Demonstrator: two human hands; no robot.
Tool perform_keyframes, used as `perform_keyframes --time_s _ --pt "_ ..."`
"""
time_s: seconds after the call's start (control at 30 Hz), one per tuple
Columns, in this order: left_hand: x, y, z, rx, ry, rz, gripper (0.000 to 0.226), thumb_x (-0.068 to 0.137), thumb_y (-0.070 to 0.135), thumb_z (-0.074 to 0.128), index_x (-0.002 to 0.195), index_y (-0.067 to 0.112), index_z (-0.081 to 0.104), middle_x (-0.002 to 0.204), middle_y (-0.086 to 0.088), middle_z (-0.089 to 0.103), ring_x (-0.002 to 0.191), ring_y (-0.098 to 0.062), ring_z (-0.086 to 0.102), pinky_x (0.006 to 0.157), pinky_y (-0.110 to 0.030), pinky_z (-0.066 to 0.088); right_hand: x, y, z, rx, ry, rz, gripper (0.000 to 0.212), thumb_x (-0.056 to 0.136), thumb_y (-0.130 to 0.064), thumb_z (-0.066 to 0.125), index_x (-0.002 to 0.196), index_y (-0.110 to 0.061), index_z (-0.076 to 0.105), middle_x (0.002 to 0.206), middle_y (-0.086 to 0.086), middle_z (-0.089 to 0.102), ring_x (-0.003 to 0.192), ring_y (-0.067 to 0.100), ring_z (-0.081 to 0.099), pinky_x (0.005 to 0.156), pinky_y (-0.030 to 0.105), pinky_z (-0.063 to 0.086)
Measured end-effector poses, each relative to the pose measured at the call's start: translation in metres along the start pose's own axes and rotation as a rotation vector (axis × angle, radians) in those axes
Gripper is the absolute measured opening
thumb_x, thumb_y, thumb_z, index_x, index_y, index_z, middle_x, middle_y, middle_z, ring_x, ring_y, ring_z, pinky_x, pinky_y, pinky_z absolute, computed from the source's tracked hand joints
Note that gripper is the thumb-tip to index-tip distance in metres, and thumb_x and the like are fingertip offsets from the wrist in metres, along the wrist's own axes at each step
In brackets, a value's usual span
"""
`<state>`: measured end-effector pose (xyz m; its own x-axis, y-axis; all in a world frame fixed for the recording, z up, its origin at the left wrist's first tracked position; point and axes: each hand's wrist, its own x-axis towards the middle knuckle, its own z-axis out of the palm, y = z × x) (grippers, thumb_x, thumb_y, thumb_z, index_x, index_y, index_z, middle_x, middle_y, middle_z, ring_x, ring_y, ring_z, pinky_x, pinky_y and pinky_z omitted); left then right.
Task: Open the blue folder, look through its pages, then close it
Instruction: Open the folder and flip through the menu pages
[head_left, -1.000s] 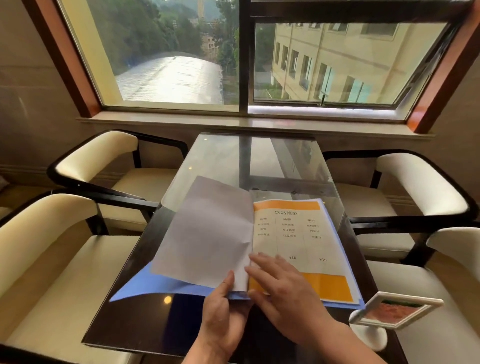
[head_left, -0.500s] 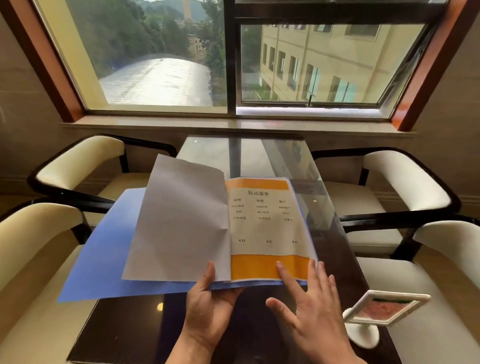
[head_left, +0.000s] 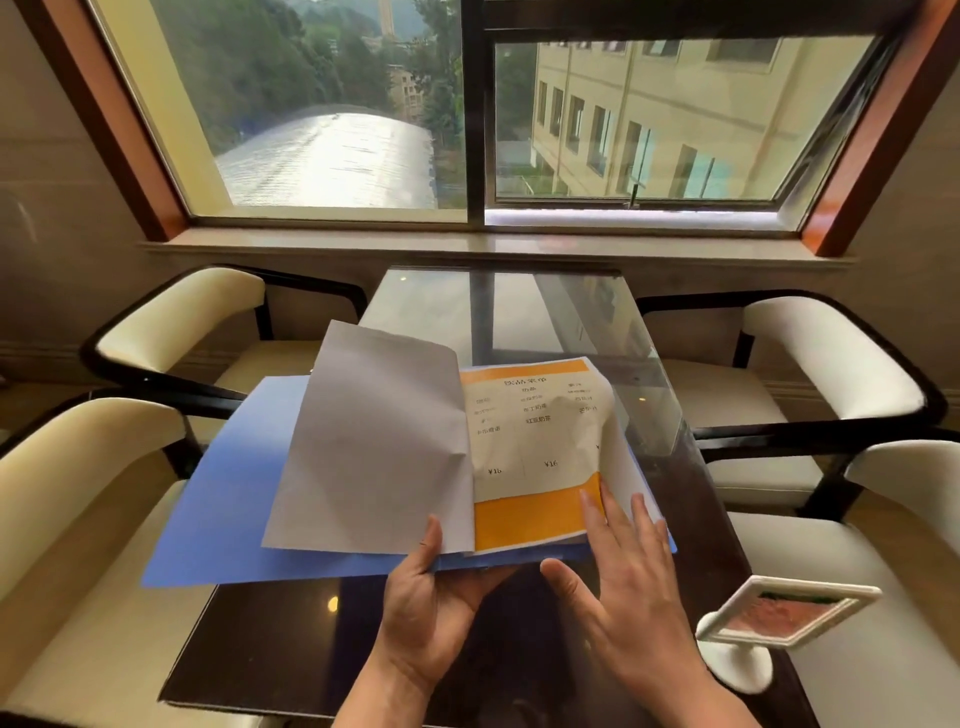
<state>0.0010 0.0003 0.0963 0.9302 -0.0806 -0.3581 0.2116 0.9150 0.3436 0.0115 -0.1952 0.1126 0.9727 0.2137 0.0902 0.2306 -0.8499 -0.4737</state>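
1. The blue folder (head_left: 223, 499) is open and held above the near half of the dark glass tabletop (head_left: 291, 639). Its left cover goes out past the tabletop's left edge, over the cream chair (head_left: 78, 493) at 9 o'clock.
2. The left hand (head_left: 431, 597) holds the folder from below at the spine, at 6 o'clock of the folder. Its thumb lies on the bottom edge of the white page (head_left: 374, 441); the fingers are closed under the cover.
3. The right hand (head_left: 628, 582) is open with the fingers spread. The fingertips (head_left: 589, 501) touch the lower right corner of the orange menu page (head_left: 524, 452), and this page bends up at its right edge.
4. The white page stands half raised, with its top corner toward 12 o'clock.
5. A white sign stand (head_left: 774, 618) is on the tabletop at 4 o'clock of the folder, near the right hand's wrist.
6. The far half of the tabletop, toward the window (head_left: 467, 114) at 12 o'clock, is bare glass. Chairs are close along both long edges.
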Motion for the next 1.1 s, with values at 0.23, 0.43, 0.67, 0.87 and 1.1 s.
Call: perform_keyframes --time_s 0.23,0.43,0.67,0.87,1.1 --pt "0.001 -0.003 0.001 0.161 -0.008 -0.040 0.063 0.089 0.043 0.052 0.141 0.009 0.050 0.137 -0.028 0.060 0.123 -0.051 0.059 0.087 -0.066 0.055 0.008 -0.015 -0.026 0.181 0.111 -0.078 0.082 0.083 -0.082 0.023 0.154 -0.043 0.010 0.160 -0.028 0.005 0.153 0.016 0.005 0.123 0.042 0.006" --pt "-0.002 -0.008 0.002 0.208 0.046 -0.048 0.064 0.086 0.046 0.054 0.139 0.011 0.052 0.133 -0.029 0.063 0.116 -0.050 0.064 0.077 -0.061 0.059 0.015 -0.022 -0.035 0.262 0.150 -0.122 0.072 0.086 -0.077 0.032 0.151 -0.052 0.014 0.156 -0.035 0.014 0.142 -0.005 0.021 0.110 0.031 0.023" --pt "-0.003 -0.014 0.001 0.149 -0.059 -0.071 0.059 0.098 0.045 0.040 0.144 0.008 0.049 0.141 -0.025 0.059 0.128 -0.048 0.056 0.095 -0.063 0.053 0.020 -0.046 -0.032 0.373 0.152 -0.318 0.072 0.093 -0.063 0.044 0.152 -0.052 0.004 0.161 -0.033 0.000 0.141 -0.021 0.007 0.110 0.033 0.033" --pt "-0.004 -0.018 -0.002 0.015 -0.148 -0.078 0.060 0.102 0.043 0.035 0.141 0.001 0.052 0.150 -0.026 0.048 0.139 -0.042 0.047 0.105 -0.052 0.049 0.031 -0.064 -0.016 0.475 0.060 -0.551 0.076 0.097 -0.048 0.051 0.152 -0.052 0.000 0.165 -0.015 -0.016 0.153 0.011 0.004 0.112 0.053 0.036" --pt "-0.004 -0.018 -0.007 0.042 -0.043 -0.107 0.069 0.090 0.042 0.050 0.139 -0.006 0.048 0.137 -0.036 0.056 0.121 -0.051 0.060 0.093 -0.059 0.056 0.051 -0.061 -0.005 1.069 0.115 -0.276 0.070 0.092 -0.046 0.053 0.150 -0.054 0.013 0.163 -0.011 0.019 0.135 0.022 0.050 0.100 0.042 0.053"
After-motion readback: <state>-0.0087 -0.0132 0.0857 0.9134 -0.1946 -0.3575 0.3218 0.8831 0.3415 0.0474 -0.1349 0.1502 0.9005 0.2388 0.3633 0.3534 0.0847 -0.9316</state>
